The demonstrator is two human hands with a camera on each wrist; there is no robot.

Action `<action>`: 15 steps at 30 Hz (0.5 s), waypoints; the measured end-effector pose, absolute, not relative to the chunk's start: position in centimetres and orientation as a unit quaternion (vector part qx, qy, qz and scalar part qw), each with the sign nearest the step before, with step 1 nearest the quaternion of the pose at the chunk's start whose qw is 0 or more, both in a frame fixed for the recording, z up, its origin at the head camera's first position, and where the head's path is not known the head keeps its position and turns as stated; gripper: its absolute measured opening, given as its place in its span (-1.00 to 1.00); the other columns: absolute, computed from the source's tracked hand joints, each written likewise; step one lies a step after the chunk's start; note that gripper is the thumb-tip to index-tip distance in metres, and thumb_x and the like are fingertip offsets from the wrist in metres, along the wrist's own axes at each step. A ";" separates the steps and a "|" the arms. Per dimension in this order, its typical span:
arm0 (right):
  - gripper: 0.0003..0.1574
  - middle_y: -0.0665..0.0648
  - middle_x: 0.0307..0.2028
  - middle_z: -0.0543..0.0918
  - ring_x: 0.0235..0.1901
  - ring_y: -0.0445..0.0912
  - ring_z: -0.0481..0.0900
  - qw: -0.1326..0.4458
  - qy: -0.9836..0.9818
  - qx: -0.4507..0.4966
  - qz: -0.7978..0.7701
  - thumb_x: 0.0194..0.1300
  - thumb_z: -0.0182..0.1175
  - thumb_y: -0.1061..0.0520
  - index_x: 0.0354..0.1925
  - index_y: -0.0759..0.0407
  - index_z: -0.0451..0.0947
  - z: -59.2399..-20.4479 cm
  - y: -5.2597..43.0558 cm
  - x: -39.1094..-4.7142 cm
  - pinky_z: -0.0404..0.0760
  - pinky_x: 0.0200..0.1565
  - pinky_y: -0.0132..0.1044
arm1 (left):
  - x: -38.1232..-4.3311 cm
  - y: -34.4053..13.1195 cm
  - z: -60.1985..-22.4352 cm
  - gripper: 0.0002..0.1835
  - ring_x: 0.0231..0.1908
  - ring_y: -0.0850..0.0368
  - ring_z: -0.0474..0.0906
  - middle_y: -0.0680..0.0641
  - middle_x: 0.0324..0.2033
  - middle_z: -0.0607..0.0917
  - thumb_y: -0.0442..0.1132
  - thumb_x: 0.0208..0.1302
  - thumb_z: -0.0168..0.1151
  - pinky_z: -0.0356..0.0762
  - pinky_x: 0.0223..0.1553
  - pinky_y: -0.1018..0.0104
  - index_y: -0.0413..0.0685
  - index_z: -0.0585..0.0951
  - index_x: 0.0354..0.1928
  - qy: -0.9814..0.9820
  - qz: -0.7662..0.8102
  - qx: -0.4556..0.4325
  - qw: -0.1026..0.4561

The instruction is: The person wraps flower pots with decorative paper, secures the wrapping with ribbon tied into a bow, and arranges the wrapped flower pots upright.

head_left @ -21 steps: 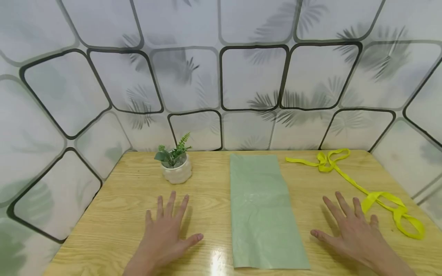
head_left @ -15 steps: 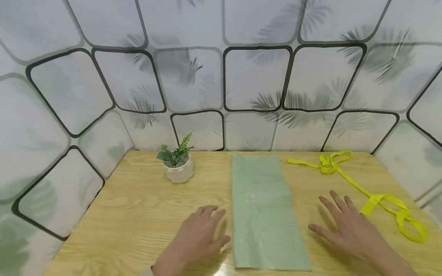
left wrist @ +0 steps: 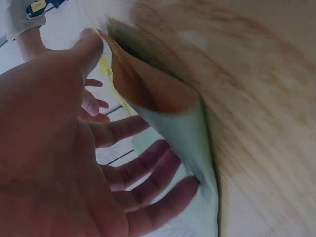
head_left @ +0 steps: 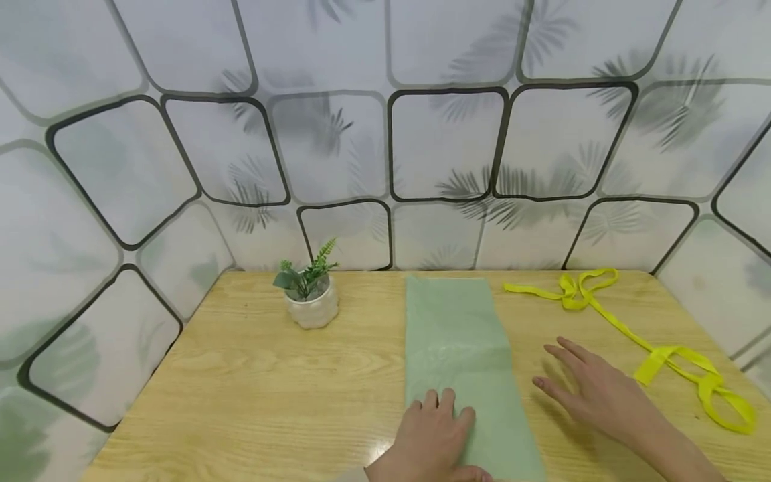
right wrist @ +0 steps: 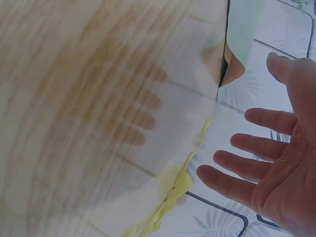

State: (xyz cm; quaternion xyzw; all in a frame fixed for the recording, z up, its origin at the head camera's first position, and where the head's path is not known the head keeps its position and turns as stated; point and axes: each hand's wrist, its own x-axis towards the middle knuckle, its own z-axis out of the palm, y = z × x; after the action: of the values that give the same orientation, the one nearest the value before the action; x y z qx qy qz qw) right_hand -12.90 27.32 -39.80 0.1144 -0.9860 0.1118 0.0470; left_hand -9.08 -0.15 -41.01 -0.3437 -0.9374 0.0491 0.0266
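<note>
A flat, light green paper bag (head_left: 453,328) lies lengthwise on the table. In the left wrist view, the mouth of the bag (left wrist: 173,96) gapes and shows a brown inside. My left hand (head_left: 429,435) is over the bag's near end, fingers lightly bent on its upper face. Its thumb (left wrist: 91,47) is at the edge of the mouth; whether it presses there is unclear. To the right of the bag, my right hand (head_left: 602,402) hovers just above the table, fingers spread and holding nothing. Its shadow falls on the wood in the right wrist view.
A yellow ribbon (head_left: 623,329) with loops runs along the table's right side, near the right hand. Back left stands a small white pot (head_left: 313,309) with a green plant (head_left: 310,274). Patterned cloth or paper walls (head_left: 446,147) enclose the wooden table (head_left: 253,381).
My left hand has moved right, from the bare wood left of the bag onto its near end. The right hand has shifted slightly leftward. Bag, ribbon and plant stay in place.
</note>
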 end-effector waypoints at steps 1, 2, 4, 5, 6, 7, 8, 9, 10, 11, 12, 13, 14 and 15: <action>-0.12 0.36 0.24 0.41 0.09 0.33 0.47 0.050 -0.986 0.116 0.111 0.22 0.08 -0.43 0.19 0.20 0.46 -39.8 27.3 -12.9 0.51 -0.10 0.23 | -9.1 0.0 -41.1 -0.23 -0.43 0.20 0.30 0.07 -0.33 0.46 0.66 -0.16 -0.07 0.26 -0.55 0.40 0.24 0.47 -0.13 -0.940 0.056 -0.335 0.032; -0.13 0.36 0.23 0.42 0.08 0.33 0.47 0.053 -0.986 0.117 0.110 0.22 0.08 -0.42 0.18 0.20 0.47 -39.8 27.3 -12.9 0.52 -0.11 0.22 | -9.2 0.2 -41.2 -0.23 -0.44 0.20 0.28 0.08 -0.36 0.44 0.67 -0.20 -0.05 0.24 -0.55 0.39 0.24 0.46 -0.17 -0.942 0.062 -0.328 0.035; -0.15 0.36 0.21 0.44 0.06 0.33 0.49 0.058 -0.985 0.118 0.108 0.22 0.09 -0.41 0.17 0.21 0.48 -39.7 27.3 -12.9 0.53 -0.13 0.22 | -9.3 0.4 -41.3 -0.23 -0.42 0.20 0.32 0.09 -0.37 0.44 0.67 -0.24 0.00 0.30 -0.52 0.37 0.25 0.46 -0.17 -0.944 0.070 -0.318 0.042; -0.16 0.36 0.20 0.45 0.05 0.33 0.50 0.060 -0.985 0.120 0.106 0.23 0.09 -0.40 0.16 0.21 0.48 -39.7 27.3 -13.0 0.53 -0.13 0.22 | -9.4 0.5 -41.3 -0.24 -0.40 0.20 0.34 0.09 -0.36 0.44 0.65 -0.23 0.01 0.32 -0.50 0.36 0.25 0.46 -0.17 -0.945 0.073 -0.316 0.040; -0.17 0.36 0.19 0.46 0.04 0.33 0.51 0.064 -0.985 0.122 0.106 0.24 0.09 -0.39 0.15 0.22 0.49 -39.7 27.4 -13.0 0.54 -0.13 0.21 | -9.5 0.5 -41.2 -0.26 -0.39 0.20 0.35 0.09 -0.35 0.45 0.63 -0.20 0.02 0.34 -0.49 0.36 0.25 0.45 -0.17 -0.945 0.077 -0.315 0.037; -0.18 0.35 0.18 0.47 0.04 0.32 0.51 0.066 -0.984 0.124 0.107 0.24 0.10 -0.38 0.15 0.22 0.50 -39.7 27.4 -13.0 0.54 -0.12 0.21 | -9.6 0.5 -41.2 -0.31 -0.40 0.21 0.35 0.09 -0.35 0.44 0.60 -0.14 0.02 0.33 -0.50 0.36 0.23 0.44 -0.18 -0.945 0.079 -0.314 0.035; -0.19 0.35 0.18 0.47 0.04 0.32 0.51 0.067 -0.984 0.126 0.108 0.24 0.10 -0.38 0.15 0.22 0.50 -39.6 27.4 -13.0 0.53 -0.12 0.21 | -9.7 0.4 -41.2 -0.37 -0.41 0.21 0.35 0.10 -0.36 0.44 0.55 -0.05 0.03 0.33 -0.51 0.37 0.22 0.44 -0.19 -0.945 0.083 -0.314 0.039; -0.20 0.34 0.18 0.48 0.04 0.31 0.52 0.069 -0.983 0.128 0.110 0.25 0.10 -0.37 0.14 0.22 0.50 -39.6 27.3 -13.0 0.53 -0.11 0.21 | -9.8 0.4 -41.1 -0.44 -0.43 0.23 0.34 0.11 -0.38 0.43 0.48 0.05 0.03 0.33 -0.53 0.39 0.20 0.44 -0.21 -0.944 0.081 -0.317 0.039; -0.22 0.34 0.18 0.48 0.04 0.31 0.52 0.070 -0.982 0.131 0.113 0.26 0.10 -0.36 0.14 0.21 0.51 -39.6 27.3 -12.9 0.53 -0.10 0.21 | -9.9 0.3 -41.0 -0.54 -0.47 0.25 0.31 0.12 -0.41 0.41 0.38 0.16 0.05 0.29 -0.57 0.42 0.17 0.42 -0.23 -0.942 0.084 -0.322 0.042; -0.24 0.33 0.17 0.49 0.04 0.30 0.52 0.072 -0.981 0.135 0.116 0.26 0.10 -0.35 0.13 0.20 0.52 -39.5 27.4 -12.9 0.52 -0.08 0.21 | -10.1 0.1 -40.9 -0.62 -0.51 0.26 0.29 0.12 -0.42 0.40 0.26 0.26 0.05 0.26 -0.61 0.45 0.14 0.40 -0.22 -0.940 0.081 -0.329 0.046; -0.26 0.32 0.16 0.50 0.05 0.29 0.52 0.073 -0.980 0.139 0.120 0.27 0.10 -0.33 0.12 0.19 0.53 -39.6 27.4 -12.9 0.51 -0.06 0.22 | -10.3 0.0 -40.9 -0.70 -0.53 0.26 0.29 0.11 -0.43 0.41 0.15 0.34 0.04 0.25 -0.63 0.47 0.11 0.40 -0.16 -0.939 0.069 -0.335 0.048; -0.30 0.31 0.15 0.52 0.05 0.29 0.53 0.074 -0.979 0.145 0.125 0.27 0.11 -0.31 0.11 0.18 0.54 -39.6 27.4 -12.9 0.51 -0.05 0.22 | -10.6 -0.2 -40.8 -0.75 -0.54 0.27 0.34 0.11 -0.39 0.47 0.03 0.38 0.05 0.27 -0.65 0.49 0.07 0.39 -0.08 -0.938 0.055 -0.338 0.051; -0.32 0.29 0.14 0.52 0.04 0.28 0.53 0.075 -0.977 0.152 0.130 0.28 0.12 -0.29 0.10 0.17 0.55 -39.7 27.4 -12.9 0.50 -0.04 0.21 | -10.8 -0.4 -40.7 -0.73 -0.53 0.28 0.41 0.12 -0.32 0.54 -0.09 0.40 0.06 0.33 -0.65 0.51 0.04 0.36 0.05 -0.938 0.037 -0.342 0.045; -0.35 0.28 0.14 0.53 0.04 0.27 0.54 0.072 -0.975 0.159 0.136 0.29 0.11 -0.28 0.09 0.16 0.55 -39.8 27.4 -12.8 0.50 -0.03 0.21 | -11.1 -0.6 -40.6 -0.63 -0.55 0.28 0.43 0.08 -0.23 0.59 -0.19 0.39 0.06 0.37 -0.64 0.51 0.01 0.28 0.18 -0.938 0.010 -0.345 0.035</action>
State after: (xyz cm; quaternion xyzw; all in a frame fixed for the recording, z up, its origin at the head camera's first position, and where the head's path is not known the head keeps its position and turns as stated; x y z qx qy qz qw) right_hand -12.84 27.44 -39.76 0.1588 -0.9753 0.1357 0.0718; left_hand -11.11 -0.63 -40.55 -0.3453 -0.9378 0.0101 0.0352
